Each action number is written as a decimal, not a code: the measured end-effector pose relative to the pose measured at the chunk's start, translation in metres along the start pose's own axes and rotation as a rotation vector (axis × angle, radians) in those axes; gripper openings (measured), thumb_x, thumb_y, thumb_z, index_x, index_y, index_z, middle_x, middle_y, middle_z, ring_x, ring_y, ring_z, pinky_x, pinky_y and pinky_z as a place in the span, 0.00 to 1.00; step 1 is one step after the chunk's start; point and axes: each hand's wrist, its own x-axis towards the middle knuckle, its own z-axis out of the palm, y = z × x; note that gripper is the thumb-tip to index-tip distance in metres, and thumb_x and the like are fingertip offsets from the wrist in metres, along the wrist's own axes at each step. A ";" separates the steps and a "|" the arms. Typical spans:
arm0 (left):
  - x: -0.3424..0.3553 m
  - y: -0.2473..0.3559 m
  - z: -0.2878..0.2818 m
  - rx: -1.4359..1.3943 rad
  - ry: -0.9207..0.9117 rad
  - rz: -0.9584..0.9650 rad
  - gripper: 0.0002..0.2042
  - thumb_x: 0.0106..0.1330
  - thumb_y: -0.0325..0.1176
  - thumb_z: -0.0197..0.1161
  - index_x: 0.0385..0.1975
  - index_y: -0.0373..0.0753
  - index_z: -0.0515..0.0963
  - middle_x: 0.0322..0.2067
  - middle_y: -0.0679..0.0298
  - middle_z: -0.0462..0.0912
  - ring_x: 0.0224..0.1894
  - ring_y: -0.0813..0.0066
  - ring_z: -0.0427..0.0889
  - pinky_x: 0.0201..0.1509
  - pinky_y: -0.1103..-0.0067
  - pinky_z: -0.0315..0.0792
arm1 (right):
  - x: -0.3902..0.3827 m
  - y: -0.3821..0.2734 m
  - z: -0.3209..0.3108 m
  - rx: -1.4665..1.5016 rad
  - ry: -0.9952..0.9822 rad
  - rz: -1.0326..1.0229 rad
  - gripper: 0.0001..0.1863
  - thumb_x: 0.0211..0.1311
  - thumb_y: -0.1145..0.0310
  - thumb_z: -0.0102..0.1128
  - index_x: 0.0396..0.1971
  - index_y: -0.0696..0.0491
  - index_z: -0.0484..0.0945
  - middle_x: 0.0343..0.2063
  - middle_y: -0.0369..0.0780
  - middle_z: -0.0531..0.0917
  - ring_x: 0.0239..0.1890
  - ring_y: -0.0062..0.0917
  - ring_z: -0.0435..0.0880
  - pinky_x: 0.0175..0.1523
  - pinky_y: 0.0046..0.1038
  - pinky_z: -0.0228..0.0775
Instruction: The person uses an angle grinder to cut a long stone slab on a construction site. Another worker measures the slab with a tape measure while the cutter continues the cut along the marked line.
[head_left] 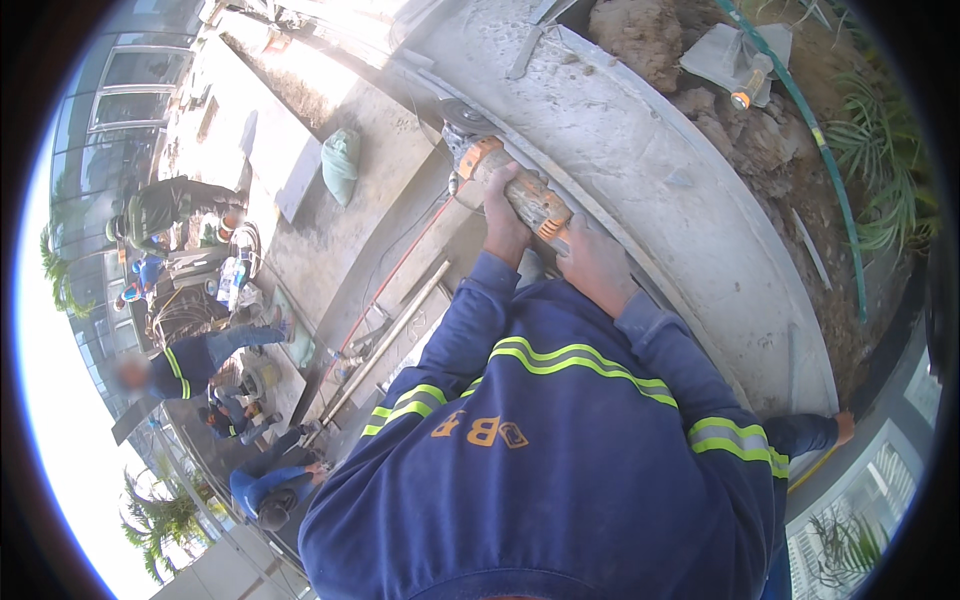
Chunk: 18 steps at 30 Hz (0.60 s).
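Observation:
A dusty orange and grey angle grinder (536, 206) lies diagonally in the upper middle, its round disc (462, 114) at the edge of a curved pale concrete ledge (660, 150). My left hand (505, 215) is closed around the grinder's body, behind the head. My right hand (592, 258) grips its rear end, lower and to the right. A long narrow strip (615, 230) runs along the ledge beside the tool. Whether the disc touches the concrete, I cannot tell.
Several workers (190, 365) are on the left among bags (340, 165), slabs and tools. Pipes (400, 330) and a red line run below the ledge. Right: soil, a green hose (830, 170), a trowel-like tool (752, 80), plants. Another person's hand (843, 428) rests at the ledge's lower right.

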 end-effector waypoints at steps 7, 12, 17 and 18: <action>-0.002 0.000 -0.002 -0.025 -0.014 -0.031 0.18 0.63 0.38 0.62 0.46 0.35 0.69 0.35 0.49 0.79 0.36 0.55 0.83 0.41 0.59 0.82 | -0.007 0.000 -0.001 -0.031 0.002 -0.007 0.22 0.54 0.67 0.69 0.41 0.60 0.68 0.30 0.55 0.85 0.37 0.52 0.87 0.41 0.48 0.79; -0.023 -0.003 0.008 -0.010 -0.015 0.013 0.18 0.63 0.38 0.62 0.47 0.35 0.68 0.36 0.48 0.80 0.37 0.54 0.84 0.40 0.58 0.82 | -0.015 0.003 -0.001 -0.040 -0.024 0.034 0.22 0.54 0.67 0.70 0.41 0.60 0.68 0.31 0.55 0.85 0.36 0.51 0.87 0.41 0.46 0.80; -0.024 -0.005 0.004 -0.008 -0.031 0.005 0.18 0.62 0.38 0.63 0.46 0.36 0.69 0.38 0.49 0.80 0.38 0.55 0.84 0.39 0.58 0.82 | -0.018 0.002 -0.004 -0.075 -0.016 0.009 0.22 0.55 0.66 0.71 0.40 0.58 0.67 0.28 0.54 0.86 0.34 0.48 0.88 0.38 0.43 0.82; -0.024 -0.006 0.004 -0.007 -0.037 0.008 0.18 0.62 0.39 0.64 0.46 0.36 0.69 0.38 0.50 0.80 0.38 0.55 0.84 0.39 0.58 0.82 | -0.019 0.003 -0.003 -0.087 0.004 -0.010 0.22 0.55 0.66 0.72 0.39 0.57 0.67 0.27 0.53 0.86 0.33 0.47 0.89 0.37 0.42 0.82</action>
